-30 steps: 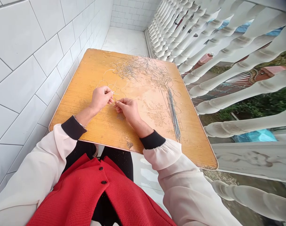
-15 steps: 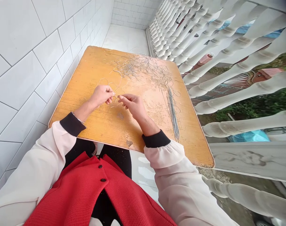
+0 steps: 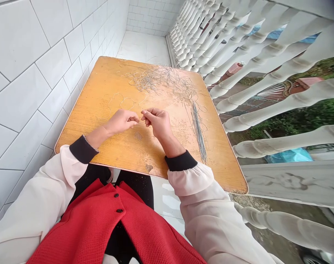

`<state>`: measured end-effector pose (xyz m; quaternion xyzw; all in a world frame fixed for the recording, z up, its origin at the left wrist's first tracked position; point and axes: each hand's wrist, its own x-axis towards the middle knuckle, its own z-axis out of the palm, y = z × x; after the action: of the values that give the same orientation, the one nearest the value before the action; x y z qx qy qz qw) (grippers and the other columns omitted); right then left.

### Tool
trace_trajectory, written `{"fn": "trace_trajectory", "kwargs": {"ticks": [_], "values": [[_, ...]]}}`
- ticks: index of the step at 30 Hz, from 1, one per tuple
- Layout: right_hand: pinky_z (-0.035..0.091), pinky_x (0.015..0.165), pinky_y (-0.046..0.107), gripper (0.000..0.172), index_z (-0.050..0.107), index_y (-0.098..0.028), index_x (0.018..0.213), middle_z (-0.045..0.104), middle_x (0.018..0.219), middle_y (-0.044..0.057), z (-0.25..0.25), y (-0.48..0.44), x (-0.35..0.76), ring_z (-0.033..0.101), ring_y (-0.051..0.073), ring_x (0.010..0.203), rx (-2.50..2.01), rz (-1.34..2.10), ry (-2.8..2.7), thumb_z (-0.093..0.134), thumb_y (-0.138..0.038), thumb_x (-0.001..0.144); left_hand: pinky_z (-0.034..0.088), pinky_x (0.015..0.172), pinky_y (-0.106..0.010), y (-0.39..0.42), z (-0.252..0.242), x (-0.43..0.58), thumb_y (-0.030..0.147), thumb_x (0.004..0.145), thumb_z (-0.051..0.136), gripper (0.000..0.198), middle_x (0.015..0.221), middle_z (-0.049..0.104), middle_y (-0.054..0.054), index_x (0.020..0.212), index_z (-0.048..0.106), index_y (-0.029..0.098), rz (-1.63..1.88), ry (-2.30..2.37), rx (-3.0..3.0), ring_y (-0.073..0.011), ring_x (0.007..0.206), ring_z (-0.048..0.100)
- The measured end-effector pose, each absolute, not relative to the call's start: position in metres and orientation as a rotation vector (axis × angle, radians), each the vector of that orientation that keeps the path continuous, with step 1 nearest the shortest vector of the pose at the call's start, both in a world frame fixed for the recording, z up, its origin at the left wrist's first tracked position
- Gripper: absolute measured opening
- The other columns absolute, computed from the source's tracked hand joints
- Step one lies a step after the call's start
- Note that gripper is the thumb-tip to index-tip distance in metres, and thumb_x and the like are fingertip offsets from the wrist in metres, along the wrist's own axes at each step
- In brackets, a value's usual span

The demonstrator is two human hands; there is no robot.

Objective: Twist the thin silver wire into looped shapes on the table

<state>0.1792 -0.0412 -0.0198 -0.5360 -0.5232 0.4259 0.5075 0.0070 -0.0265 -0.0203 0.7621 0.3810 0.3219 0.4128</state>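
As the left hand [image 3: 121,122] and right hand [image 3: 157,123] draw nearly together, both half-closed, whether they hold any wire is too fine to tell.

Wooden tabletop [image 3: 84,135] between white tiled wall [image 3: 26,80] and white balusters [image 3: 279,141].

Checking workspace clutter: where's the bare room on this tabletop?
Bare wood lies right of the straight wires, and left of the left hand, below the wire loops. The wire tangle crowds the far end.

a wooden table [image 3: 84,117] holds tangled wire [image 3: 161,79] and straight wire rods [image 3: 197,132]
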Motion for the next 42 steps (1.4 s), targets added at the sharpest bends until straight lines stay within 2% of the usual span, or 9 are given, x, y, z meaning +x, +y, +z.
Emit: {"fn": "trace_trajectory", "kwargs": {"ticks": [6, 10, 16, 21, 25, 30, 34, 37, 42], "values": [[0.034, 0.042, 0.020, 0.029, 0.062, -0.018, 0.059, 0.058, 0.052, -0.002, -0.020, -0.041, 0.184, 0.043, 0.005, 0.043, -1.257, 1.081, -1.305, 0.078, -0.033, 0.077, 0.046, 0.068, -0.023, -0.027, -0.016, 0.004, 0.001, 0.073, 0.061, 0.022, 0.070, 0.071, 0.000, 0.074, 0.075, 0.017, 0.790, 0.901, 2.148, -0.0107, 0.063, 0.063], [0.031, 0.041, 0.021, 0.029, 0.062, -0.018, 0.055, 0.057, 0.051, -0.002, -0.019, -0.042, 0.185, 0.041, 0.005, 0.042, -1.233, 1.097, -1.361, 0.077, -0.031, 0.076, 0.047, 0.065, -0.022, -0.026, -0.011, -0.002, -0.001, 0.071, 0.059, 0.024, 0.064, 0.068, 0.002, 0.071, 0.074, 0.018, 0.739, 0.784, 2.151, -0.0103, 0.061, 0.062], [0.034, 0.042, 0.020, 0.026, 0.062, -0.018, 0.057, 0.058, 0.051, -0.003, -0.013, -0.045, 0.182, 0.042, 0.005, 0.042, -1.256, 1.072, -1.312, 0.077, -0.031, 0.074, 0.046, 0.061, -0.021, -0.026, -0.014, -0.002, 0.003, 0.074, 0.062, 0.017, 0.062, 0.067, 0.002, 0.075, 0.074, 0.016, 0.712, 0.808, 2.054, -0.0102, 0.058, 0.063], [0.036, 0.041, 0.020, 0.029, 0.062, -0.019, 0.057, 0.058, 0.052, -0.002, -0.014, -0.044, 0.184, 0.042, 0.006, 0.042, -1.247, 1.070, -1.296, 0.080, -0.035, 0.073, 0.043, 0.063, -0.022, -0.027, -0.014, 0.001, 0.006, 0.073, 0.066, 0.013, 0.066, 0.070, 0.001, 0.073, 0.074, 0.017, 0.778, 0.921, 2.151, -0.0111, 0.063, 0.061], [0.035, 0.040, 0.020, 0.030, 0.061, -0.019, 0.058, 0.057, 0.051, -0.003, -0.016, -0.042, 0.185, 0.042, 0.006, 0.042, -1.254, 1.046, -1.298, 0.079, -0.037, 0.074, 0.045, 0.066, -0.023, -0.028, -0.012, 0.002, 0.005, 0.073, 0.063, 0.015, 0.066, 0.069, 0.002, 0.069, 0.072, 0.018, 0.774, 0.865, 2.190, -0.0112, 0.064, 0.061], [0.032, 0.040, 0.020, 0.028, 0.060, -0.018, 0.057, 0.056, 0.051, -0.003, -0.015, -0.042, 0.183, 0.039, 0.005, 0.041, -1.263, 1.034, -1.289, 0.076, -0.030, 0.076, 0.044, 0.064, -0.022, -0.030, -0.009, 0.001, 0.003, 0.072, 0.062, 0.018, 0.062, 0.066, 0.002, 0.065, 0.070, 0.018, 0.760, 0.778, 2.163, -0.0102, 0.060, 0.060], [0.035, 0.042, 0.020, 0.023, 0.062, -0.018, 0.059, 0.059, 0.053, -0.002, -0.013, -0.045, 0.182, 0.043, 0.006, 0.042, -1.241, 1.035, -1.282, 0.075, -0.029, 0.076, 0.043, 0.061, -0.021, -0.030, -0.009, -0.002, 0.002, 0.070, 0.064, 0.018, 0.060, 0.066, 0.003, 0.065, 0.071, 0.018, 0.780, 0.781, 2.136, -0.0095, 0.058, 0.060], [0.041, 0.044, 0.021, 0.022, 0.064, -0.019, 0.062, 0.062, 0.056, -0.001, -0.012, -0.046, 0.184, 0.048, 0.007, 0.044, -1.250, 1.055, -1.260, 0.075, -0.031, 0.075, 0.044, 0.057, -0.020, -0.029, -0.010, -0.004, 0.001, 0.070, 0.065, 0.017, 0.056, 0.065, 0.003, 0.066, 0.070, 0.017, 0.694, 0.850, 2.031, -0.0098, 0.054, 0.061], [0.043, 0.045, 0.022, 0.026, 0.064, -0.018, 0.063, 0.064, 0.057, 0.000, -0.015, -0.043, 0.192, 0.048, 0.007, 0.044, -1.281, 1.049, -1.228, 0.079, -0.036, 0.074, 0.045, 0.051, -0.018, -0.025, -0.010, -0.006, 0.004, 0.071, 0.069, 0.011, 0.052, 0.064, 0.001, 0.066, 0.068, 0.014, 0.521, 0.917, 1.874, -0.0099, 0.049, 0.061]]}}
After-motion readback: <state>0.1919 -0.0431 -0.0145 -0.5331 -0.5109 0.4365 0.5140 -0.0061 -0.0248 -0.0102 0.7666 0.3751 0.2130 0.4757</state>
